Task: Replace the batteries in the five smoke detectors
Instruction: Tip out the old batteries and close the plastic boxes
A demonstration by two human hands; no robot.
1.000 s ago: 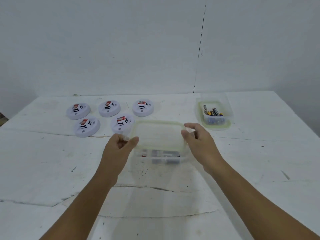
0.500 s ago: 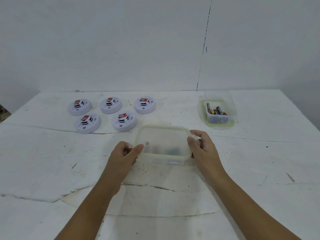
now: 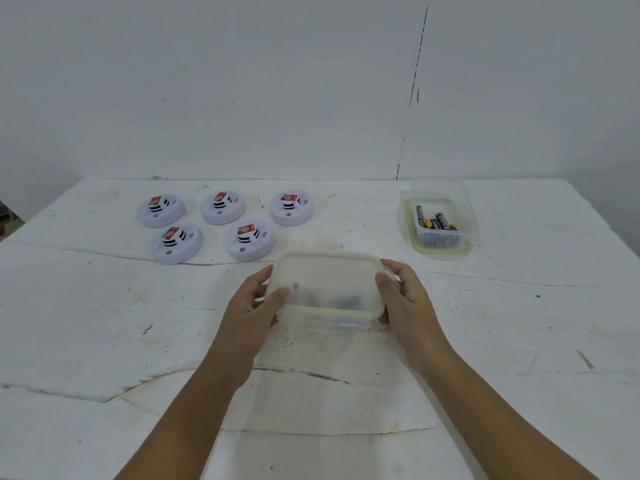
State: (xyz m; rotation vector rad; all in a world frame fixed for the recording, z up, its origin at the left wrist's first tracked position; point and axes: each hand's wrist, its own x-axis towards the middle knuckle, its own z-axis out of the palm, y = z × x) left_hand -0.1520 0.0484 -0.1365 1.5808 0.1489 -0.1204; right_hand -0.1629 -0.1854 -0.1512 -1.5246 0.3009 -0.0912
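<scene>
Lid point(image 3: 325, 282) lowered onto box | both hands' grip clamped on it | cracked white table point(image 3: 104, 323), bare wall point(image 3: 242, 81)

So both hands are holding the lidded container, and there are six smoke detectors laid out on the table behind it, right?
Not quite: the head view shows five smoke detectors, not six, three in the back row and two in front. The rest holds: the left hand and right hand both hold the lidded container on the table.

Lidded container point(image 3: 327, 289) between both hands
</scene>
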